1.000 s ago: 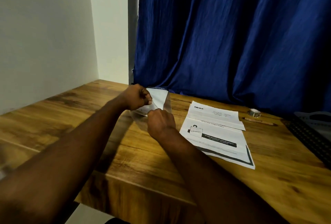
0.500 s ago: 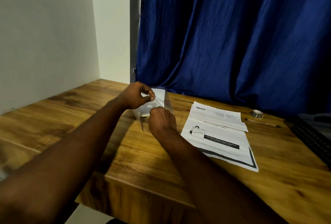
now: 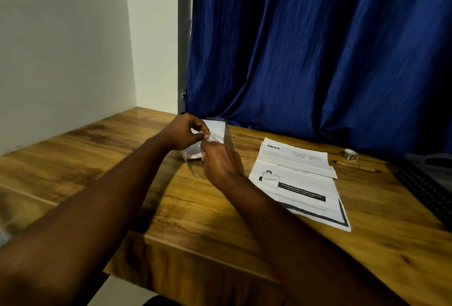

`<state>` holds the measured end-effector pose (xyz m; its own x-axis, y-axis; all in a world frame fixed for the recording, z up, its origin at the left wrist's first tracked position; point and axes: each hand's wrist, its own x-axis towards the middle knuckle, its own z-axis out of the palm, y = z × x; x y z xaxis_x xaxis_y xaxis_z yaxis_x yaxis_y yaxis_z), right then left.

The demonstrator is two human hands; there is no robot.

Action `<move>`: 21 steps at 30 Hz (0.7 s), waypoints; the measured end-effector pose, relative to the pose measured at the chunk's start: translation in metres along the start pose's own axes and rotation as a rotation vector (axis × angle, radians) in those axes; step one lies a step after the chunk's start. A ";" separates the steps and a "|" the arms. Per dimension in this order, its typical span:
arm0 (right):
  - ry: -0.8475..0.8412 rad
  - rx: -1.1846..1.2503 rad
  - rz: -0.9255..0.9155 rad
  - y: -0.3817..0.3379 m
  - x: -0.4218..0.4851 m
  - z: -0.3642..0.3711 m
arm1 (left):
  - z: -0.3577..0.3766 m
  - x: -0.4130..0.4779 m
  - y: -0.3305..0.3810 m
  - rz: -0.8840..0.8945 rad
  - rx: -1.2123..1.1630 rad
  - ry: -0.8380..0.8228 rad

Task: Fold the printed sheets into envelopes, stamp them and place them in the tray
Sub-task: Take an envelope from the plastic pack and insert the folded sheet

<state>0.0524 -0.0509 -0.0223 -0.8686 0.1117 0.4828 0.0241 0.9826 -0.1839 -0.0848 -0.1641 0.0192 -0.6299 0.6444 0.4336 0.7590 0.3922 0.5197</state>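
Probably light, limp and slippery, the clear envelope [image 3: 226, 134] is held just over the desk [image 3: 171, 207], the left hand [image 3: 186, 132] pinching its edge with fingers clamped, the right hand [image 3: 221, 161] with fingers curled onto it lower down, and the edges look the surest hold.

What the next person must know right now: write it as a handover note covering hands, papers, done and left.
Left hand: pinches the top edge of a clear packet with white paper inside.
Right hand: fingers curled on the same packet, lower down.
Printed sheets: lying on the table, right of the hands.
Tape roll and pencil: beyond the sheets.
Done: no filled or stamped envelope in view.
Left: folding, stamping, placing. The grey thing at the right edge may be the tray; cannot tell.
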 end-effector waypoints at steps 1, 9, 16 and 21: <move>-0.022 -0.025 -0.008 0.001 0.000 0.000 | -0.001 0.000 0.000 0.001 0.001 0.000; -0.023 -0.149 -0.049 0.003 -0.002 -0.003 | -0.002 -0.004 -0.001 0.014 -0.011 -0.008; -0.026 -0.152 -0.046 0.005 0.000 -0.006 | -0.001 -0.007 0.000 0.037 -0.035 0.012; 0.044 -0.070 -0.014 0.006 0.000 -0.006 | 0.000 -0.007 0.003 0.020 -0.028 0.017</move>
<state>0.0555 -0.0441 -0.0188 -0.8466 0.1025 0.5222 0.0476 0.9919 -0.1176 -0.0779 -0.1677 0.0178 -0.6175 0.6404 0.4567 0.7667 0.3603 0.5314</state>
